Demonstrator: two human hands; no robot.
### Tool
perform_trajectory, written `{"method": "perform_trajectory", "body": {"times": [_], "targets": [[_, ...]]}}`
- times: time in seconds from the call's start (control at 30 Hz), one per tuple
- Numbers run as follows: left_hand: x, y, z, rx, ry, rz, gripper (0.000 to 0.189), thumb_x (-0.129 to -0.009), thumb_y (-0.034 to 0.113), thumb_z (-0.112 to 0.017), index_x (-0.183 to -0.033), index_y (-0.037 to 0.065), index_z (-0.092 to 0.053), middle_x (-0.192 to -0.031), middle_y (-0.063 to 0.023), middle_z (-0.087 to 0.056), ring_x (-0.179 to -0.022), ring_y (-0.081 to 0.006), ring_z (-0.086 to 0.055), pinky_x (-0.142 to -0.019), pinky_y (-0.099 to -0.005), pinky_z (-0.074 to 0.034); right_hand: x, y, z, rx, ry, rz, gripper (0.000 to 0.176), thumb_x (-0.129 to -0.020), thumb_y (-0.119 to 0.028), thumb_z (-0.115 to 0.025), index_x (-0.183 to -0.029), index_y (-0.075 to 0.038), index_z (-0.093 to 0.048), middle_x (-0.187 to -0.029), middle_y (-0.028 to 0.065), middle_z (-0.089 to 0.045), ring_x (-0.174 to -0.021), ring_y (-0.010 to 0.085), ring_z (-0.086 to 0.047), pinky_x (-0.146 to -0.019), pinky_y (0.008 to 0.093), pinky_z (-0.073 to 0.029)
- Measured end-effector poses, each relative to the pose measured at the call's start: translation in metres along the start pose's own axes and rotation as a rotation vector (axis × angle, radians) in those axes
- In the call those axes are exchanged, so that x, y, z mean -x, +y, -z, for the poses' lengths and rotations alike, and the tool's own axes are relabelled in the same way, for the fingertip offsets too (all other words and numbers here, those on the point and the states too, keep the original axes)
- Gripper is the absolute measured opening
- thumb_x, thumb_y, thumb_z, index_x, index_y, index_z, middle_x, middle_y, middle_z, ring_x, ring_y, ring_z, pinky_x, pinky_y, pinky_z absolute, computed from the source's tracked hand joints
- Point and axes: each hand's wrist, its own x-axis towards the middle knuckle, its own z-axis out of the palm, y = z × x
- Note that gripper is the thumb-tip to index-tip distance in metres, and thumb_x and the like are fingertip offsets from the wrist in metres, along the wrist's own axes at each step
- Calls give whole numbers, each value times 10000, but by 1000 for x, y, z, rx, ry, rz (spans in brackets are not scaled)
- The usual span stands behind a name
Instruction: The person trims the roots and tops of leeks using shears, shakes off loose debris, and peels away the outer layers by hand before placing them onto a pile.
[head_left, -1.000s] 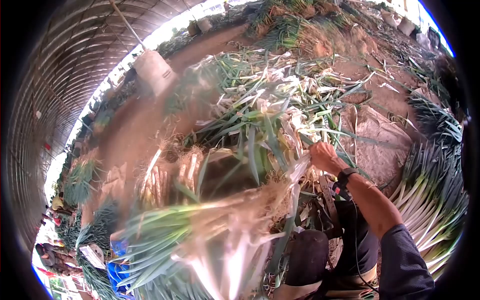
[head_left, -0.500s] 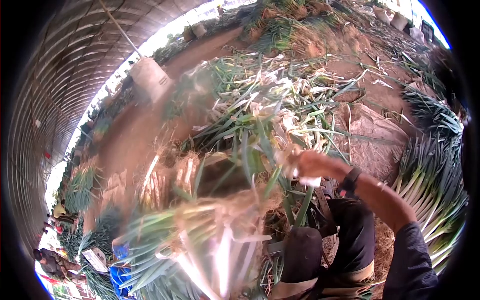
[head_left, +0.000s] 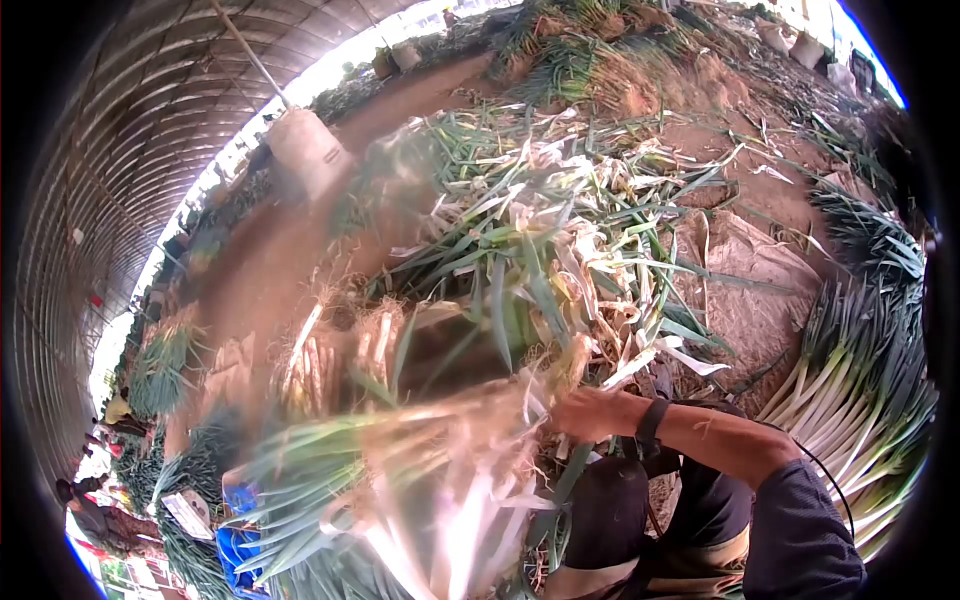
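Note:
My right hand (head_left: 596, 414), with a dark band on its wrist, comes in from the right above my knees. Its fingers are curled closed at the root ends of green onions (head_left: 450, 520), partly hidden among the roots. The onions spread across the lower middle, green leaves to the left and white stalks lower down; a smear on the picture blurs them. A tangle of pale roots (head_left: 565, 365) shows just above my fingers. My left hand is not visible.
Stripped leaves and peels (head_left: 560, 215) form a heap ahead. Long green onions (head_left: 860, 400) lie in a row at right. Cut bundles (head_left: 310, 370) stand at left, with a blue container (head_left: 238, 550) lower down. A white sack (head_left: 305, 150) stands farther back. Another person (head_left: 105, 525) is at far left.
My right hand has moved down and back toward me, from the edge of the leaf heap to the root ends of the green onions. A pale peel now lies near the heap's edge.

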Motion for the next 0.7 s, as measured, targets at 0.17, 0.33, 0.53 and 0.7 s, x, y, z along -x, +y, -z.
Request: {"method": "perform_trajectory", "body": {"times": [0.17,0.33,0.53,0.7], "targets": [[9,0,8,61,16,29,434,-832,227,-771,-1184,11,-637,-1014,-88,-696,-848,-235,-667,-684,-333,-539,-16,47,-4,440,282,-123,268,-857,-74,-648,-1108,-167,-665,-910,23,-691,-808,145,-686,-572,304,-538],[33,9,27,158,71,69,430,-832,224,-772,-1181,13,-639,-1001,-82,-698,-840,-227,-668,-676,-329,-538,-23,92,8,234,169,-454,193,-832,-75,-626,-1022,-98,-650,-794,59,-677,-737,225,-679,-572,376,-509],[80,25,47,268,140,99,425,-831,221,-774,-1179,16,-641,-986,-76,-700,-832,-218,-668,-667,-325,-536,-36,80,50,-261,290,-629,220,-829,-190,-613,-958,-23,-677,-803,139,-678,-713,257,-661,-630,393,-524],[109,38,48,323,159,114,421,-831,218,-776,-1177,19,-643,-973,-71,-702,-824,-210,-669,-659,-321,-534,-22,0,118,-1010,422,-67,331,-901,-80,-651,-1231,-52,-635,-1140,133,-665,-1043,209,-637,-922,328,-545]]}}
